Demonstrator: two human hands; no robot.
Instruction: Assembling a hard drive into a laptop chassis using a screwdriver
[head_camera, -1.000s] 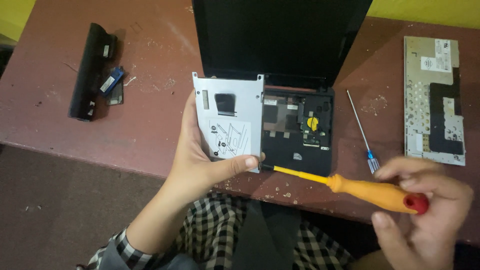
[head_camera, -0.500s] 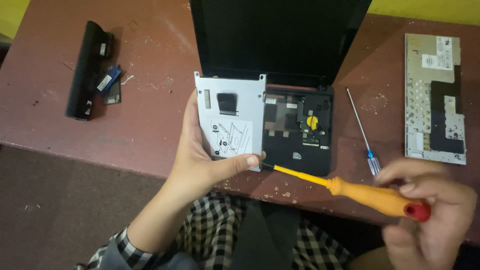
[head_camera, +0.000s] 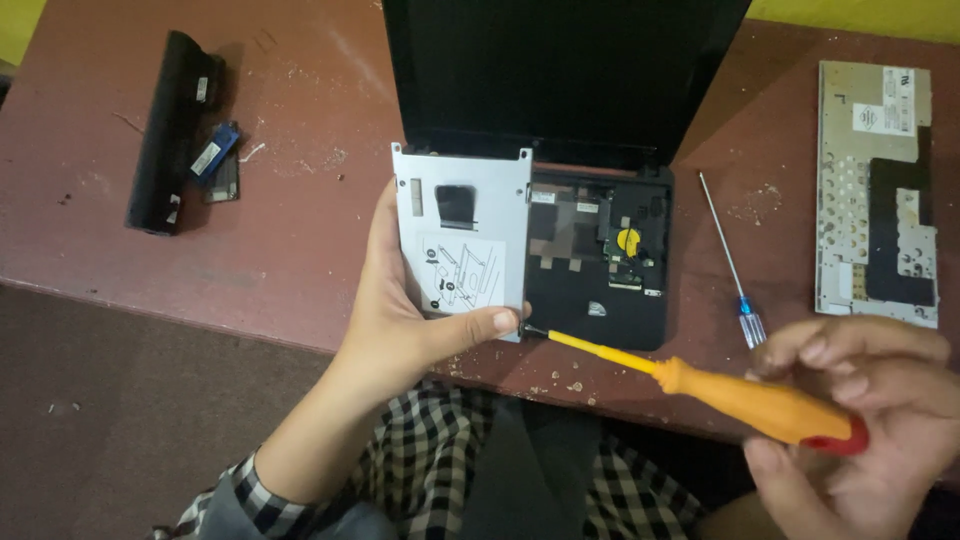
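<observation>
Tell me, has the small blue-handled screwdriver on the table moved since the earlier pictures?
No. The small screwdriver lies as before, between the opened laptop and the keyboard panel.

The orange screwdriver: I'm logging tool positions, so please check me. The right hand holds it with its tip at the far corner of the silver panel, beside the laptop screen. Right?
Not quite. The head view shows the right hand holding the orange screwdriver, but its tip meets the silver panel at the near corner, by the left hand thumb.

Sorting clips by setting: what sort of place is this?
Probably a makeshift repair bench: an opened laptop on a worn reddish table, a removed keyboard and battery, and a spare screwdriver.
</observation>
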